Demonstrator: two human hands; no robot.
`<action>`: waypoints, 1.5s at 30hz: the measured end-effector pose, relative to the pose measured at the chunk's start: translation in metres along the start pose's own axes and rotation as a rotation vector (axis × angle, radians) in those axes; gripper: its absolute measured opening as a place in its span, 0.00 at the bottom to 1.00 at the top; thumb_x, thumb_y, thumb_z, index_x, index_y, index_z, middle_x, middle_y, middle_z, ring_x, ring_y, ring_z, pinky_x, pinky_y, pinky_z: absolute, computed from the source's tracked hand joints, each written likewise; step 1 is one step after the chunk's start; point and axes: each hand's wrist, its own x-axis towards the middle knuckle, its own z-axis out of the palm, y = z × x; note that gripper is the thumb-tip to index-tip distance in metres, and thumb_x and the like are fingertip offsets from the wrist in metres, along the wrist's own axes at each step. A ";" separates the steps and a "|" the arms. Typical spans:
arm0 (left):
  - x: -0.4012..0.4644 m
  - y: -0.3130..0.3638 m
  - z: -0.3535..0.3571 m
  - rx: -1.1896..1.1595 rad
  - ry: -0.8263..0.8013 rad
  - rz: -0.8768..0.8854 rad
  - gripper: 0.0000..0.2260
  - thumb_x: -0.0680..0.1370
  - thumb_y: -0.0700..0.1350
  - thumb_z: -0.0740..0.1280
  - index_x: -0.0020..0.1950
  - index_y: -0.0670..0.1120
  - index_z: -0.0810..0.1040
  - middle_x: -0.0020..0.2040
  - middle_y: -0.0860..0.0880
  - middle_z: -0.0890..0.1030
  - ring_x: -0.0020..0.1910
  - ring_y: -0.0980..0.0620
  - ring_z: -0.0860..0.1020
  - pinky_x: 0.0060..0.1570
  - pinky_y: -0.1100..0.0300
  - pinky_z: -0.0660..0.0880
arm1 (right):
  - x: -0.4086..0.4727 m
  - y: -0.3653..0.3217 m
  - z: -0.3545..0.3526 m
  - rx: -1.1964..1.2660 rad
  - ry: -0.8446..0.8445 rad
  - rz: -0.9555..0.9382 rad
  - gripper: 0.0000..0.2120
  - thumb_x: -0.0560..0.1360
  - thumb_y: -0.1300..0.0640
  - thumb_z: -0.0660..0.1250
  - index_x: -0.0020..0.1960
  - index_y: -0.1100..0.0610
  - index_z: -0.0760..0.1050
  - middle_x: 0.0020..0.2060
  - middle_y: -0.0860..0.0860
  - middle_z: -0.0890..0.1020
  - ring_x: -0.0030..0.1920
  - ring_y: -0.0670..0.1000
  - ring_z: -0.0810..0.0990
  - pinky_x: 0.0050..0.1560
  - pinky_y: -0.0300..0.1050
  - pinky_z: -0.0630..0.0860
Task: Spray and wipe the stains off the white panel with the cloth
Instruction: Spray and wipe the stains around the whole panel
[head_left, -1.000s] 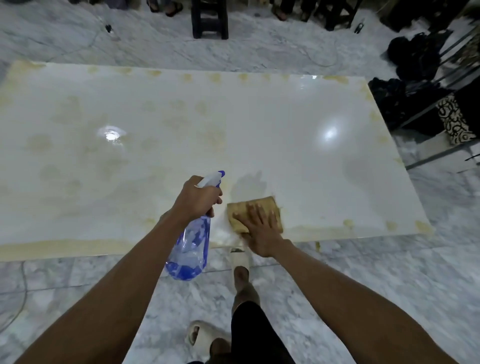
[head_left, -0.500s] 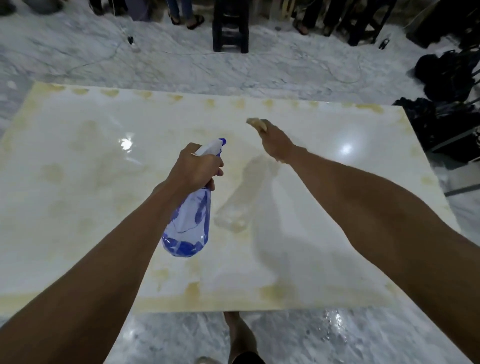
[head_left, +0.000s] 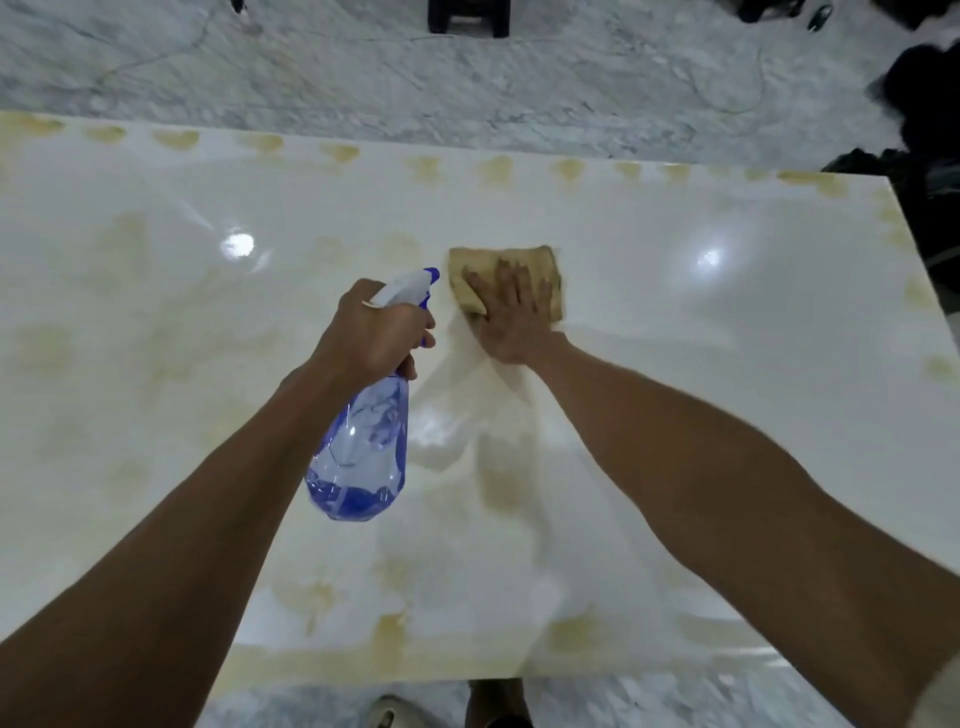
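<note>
A large glossy white panel (head_left: 675, 395) lies flat on the floor, marked with yellow-brown stains along its edges and across its left half. My left hand (head_left: 371, 332) grips the neck of a clear blue spray bottle (head_left: 363, 447) held above the panel, nozzle pointing away from me. Just right of it, my right hand (head_left: 511, 317) presses flat, fingers spread, on a folded tan cloth (head_left: 550, 275) near the panel's middle. A wet smear trails from the cloth back toward me.
Grey marble floor (head_left: 467, 78) surrounds the panel. A dark stool's legs (head_left: 467, 18) stand beyond the far edge. Black bags (head_left: 924, 104) pile at the right. My foot in a pale sandal (head_left: 395, 714) is at the near edge.
My right hand first pushed the cloth from the near edge far up the panel, then drew it back to the middle and laid flat on it. The left hand kept the bottle.
</note>
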 end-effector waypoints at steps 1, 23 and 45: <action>-0.010 -0.004 0.001 0.003 -0.006 -0.001 0.14 0.67 0.46 0.62 0.41 0.38 0.81 0.42 0.38 0.85 0.20 0.48 0.75 0.37 0.51 0.78 | -0.020 -0.001 0.011 -0.002 0.003 -0.004 0.29 0.82 0.40 0.45 0.81 0.41 0.41 0.81 0.54 0.39 0.80 0.59 0.35 0.75 0.67 0.33; -0.201 -0.057 -0.012 0.032 -0.058 0.009 0.18 0.72 0.50 0.64 0.43 0.34 0.80 0.43 0.35 0.85 0.21 0.47 0.75 0.34 0.53 0.76 | -0.258 -0.029 -0.018 1.149 0.106 0.336 0.19 0.85 0.52 0.56 0.68 0.61 0.74 0.62 0.59 0.80 0.59 0.58 0.79 0.53 0.48 0.74; -0.016 -0.025 -0.089 0.085 -0.011 0.042 0.16 0.67 0.47 0.62 0.43 0.36 0.80 0.43 0.37 0.85 0.20 0.49 0.74 0.33 0.55 0.77 | -0.017 -0.080 0.019 0.005 0.013 -0.024 0.29 0.84 0.42 0.47 0.81 0.43 0.39 0.81 0.52 0.38 0.80 0.59 0.35 0.75 0.65 0.33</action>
